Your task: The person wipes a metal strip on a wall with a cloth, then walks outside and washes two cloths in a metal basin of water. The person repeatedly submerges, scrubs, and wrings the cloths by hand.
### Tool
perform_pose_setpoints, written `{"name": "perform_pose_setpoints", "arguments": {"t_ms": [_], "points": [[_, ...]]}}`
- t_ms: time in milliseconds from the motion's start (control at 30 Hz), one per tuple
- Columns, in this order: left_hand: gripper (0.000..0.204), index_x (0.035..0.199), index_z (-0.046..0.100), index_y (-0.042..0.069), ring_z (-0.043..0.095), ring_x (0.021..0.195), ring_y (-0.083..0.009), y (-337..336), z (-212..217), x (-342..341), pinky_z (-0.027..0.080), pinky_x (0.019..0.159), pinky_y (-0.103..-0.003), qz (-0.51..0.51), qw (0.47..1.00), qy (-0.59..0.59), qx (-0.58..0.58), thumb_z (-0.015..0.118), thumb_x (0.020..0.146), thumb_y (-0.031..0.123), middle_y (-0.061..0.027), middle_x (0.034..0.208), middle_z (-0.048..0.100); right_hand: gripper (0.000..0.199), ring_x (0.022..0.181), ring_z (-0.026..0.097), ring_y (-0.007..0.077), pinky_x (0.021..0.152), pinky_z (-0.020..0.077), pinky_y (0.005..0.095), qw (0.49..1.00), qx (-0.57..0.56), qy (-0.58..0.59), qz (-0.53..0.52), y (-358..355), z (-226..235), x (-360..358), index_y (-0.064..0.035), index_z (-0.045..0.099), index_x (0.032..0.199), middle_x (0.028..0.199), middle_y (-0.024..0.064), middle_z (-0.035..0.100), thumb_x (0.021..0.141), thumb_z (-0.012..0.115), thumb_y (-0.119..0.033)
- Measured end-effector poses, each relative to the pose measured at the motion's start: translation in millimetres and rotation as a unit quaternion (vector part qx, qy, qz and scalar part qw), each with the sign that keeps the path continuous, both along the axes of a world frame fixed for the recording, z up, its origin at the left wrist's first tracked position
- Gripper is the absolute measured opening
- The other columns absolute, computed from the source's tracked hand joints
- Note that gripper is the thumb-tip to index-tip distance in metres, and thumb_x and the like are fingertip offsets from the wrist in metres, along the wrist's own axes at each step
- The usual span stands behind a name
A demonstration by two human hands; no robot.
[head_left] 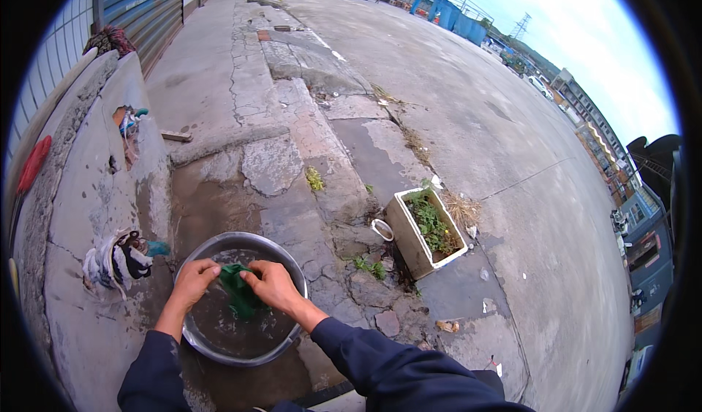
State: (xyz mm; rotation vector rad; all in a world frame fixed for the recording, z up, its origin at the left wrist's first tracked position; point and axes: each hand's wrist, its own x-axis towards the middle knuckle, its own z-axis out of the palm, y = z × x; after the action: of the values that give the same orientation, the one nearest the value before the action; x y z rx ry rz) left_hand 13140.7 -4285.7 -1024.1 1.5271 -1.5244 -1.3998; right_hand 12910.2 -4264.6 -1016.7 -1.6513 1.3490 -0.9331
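Note:
Over a round metal basin [193, 340] of murky water, both hands grip a wet dark green cloth [241, 295]. My left hand [194, 282] pinches its upper left edge between thumb and fingers. At the upper right edge, my right hand [273, 284] has its thumb and fingers closed on the same cloth. The cloth hangs between them, its lower end down at the water. Ripples and light flecks show on the water's surface. The basin stands on wet ground beside a low concrete wall.
Left of the basin, bundled rags [117, 264] poke from the concrete wall [73, 214]. A white planter box [417, 255] with green plants stands to the right, near a white ring-shaped object [382, 229]. Broken, cracked paving [351, 266] lies between; a rolling shutter [142, 13] rises beyond.

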Motion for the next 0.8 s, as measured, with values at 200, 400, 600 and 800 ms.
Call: {"name": "perform_pose_setpoints", "arguments": {"t_ms": [200, 400, 600, 800], "points": [[0.023, 0.093, 0.059, 0.008, 0.048, 0.075, -0.0076, -15.5, -16.8, 11.6, 0.042, 0.070, -0.026, 0.187, 0.970, 0.121, -0.095, 0.045, 0.105, 0.022, 0.0047, 0.081, 0.051, 0.023, 0.088, 0.067, 0.0407, 0.078, 0.0531, 0.0481, 0.986, -0.084, 0.138, 0.033, -17.5, -11.0, -23.2, -0.0047, 0.076, 0.101, 0.092, 0.0197, 0.071, 0.091, 0.068, -0.024], [0.026, 0.110, 0.059, 0.006, 0.052, 0.089, -0.0121, -35.1, -3.2, 18.1, 0.044, 0.083, -0.029, 0.363, 0.899, 0.152, -0.192, 0.046, 0.108, 0.028, 0.0010, 0.095, 0.055, 0.013, 0.079, 0.071, 0.0395, 0.071, 0.0569, 0.0478, 0.913, -0.018, 0.331, 0.239, 9.8, -34.2, -39.8, -0.0068, 0.075, 0.081, 0.082, 0.0192, 0.072, 0.072, 0.069, -0.015], [0.018, 0.104, 0.056, 0.016, 0.054, 0.084, -0.0132, -37.0, 22.7, 3.2, 0.046, 0.073, -0.033, 0.329, 0.852, 0.360, -0.192, 0.052, 0.105, 0.033, 0.0023, 0.091, 0.054, 0.025, 0.096, 0.073, 0.0324, 0.082, 0.0576, 0.0447, 0.831, 0.122, 0.445, 0.311, 32.1, -46.4, -20.1, -0.0079, 0.077, 0.092, 0.096, 0.0166, 0.075, 0.074, 0.075, -0.025], [0.017, 0.103, 0.059, 0.009, 0.062, 0.081, -0.0136, -16.7, 51.4, -31.6, 0.054, 0.075, -0.031, 0.226, 0.879, 0.418, -0.031, 0.050, 0.107, 0.022, -0.0022, 0.089, 0.062, 0.077, 0.121, 0.063, 0.0376, 0.101, 0.0504, 0.0446, 0.956, 0.032, 0.265, 0.125, -5.3, -39.1, -31.9, -0.0022, 0.054, 0.140, 0.124, 0.0260, 0.067, 0.077, 0.082, -0.035]]}}
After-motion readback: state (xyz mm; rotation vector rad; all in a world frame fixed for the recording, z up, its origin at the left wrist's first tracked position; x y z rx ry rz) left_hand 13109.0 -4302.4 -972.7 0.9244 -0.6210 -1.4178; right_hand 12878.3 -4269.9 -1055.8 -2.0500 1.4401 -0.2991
